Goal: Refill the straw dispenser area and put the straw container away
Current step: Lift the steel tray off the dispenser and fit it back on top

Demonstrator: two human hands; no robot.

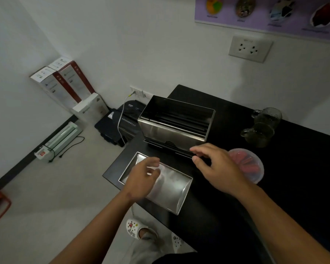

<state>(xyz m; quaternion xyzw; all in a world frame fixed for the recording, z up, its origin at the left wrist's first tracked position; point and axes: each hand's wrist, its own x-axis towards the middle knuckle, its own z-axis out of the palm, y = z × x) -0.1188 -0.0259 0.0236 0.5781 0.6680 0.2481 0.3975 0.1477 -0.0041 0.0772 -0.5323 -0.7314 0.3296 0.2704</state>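
Observation:
The steel straw dispenser stands open-topped on the black table, with black straws lying inside. More black straws lie in its front tray. Its steel lid rests upside down near the table's left edge. My left hand hovers over the lid, its fingers curled on a clear plastic wrapper. My right hand is at the right end of the front tray, thumb and fingers pinching black straws there. A round clear container with red straws sits just right of that hand.
Two glass mugs stand at the back right of the table. On the floor to the left are a black machine with a white cable, boxes against the wall and a laminator. My feet are below the table edge.

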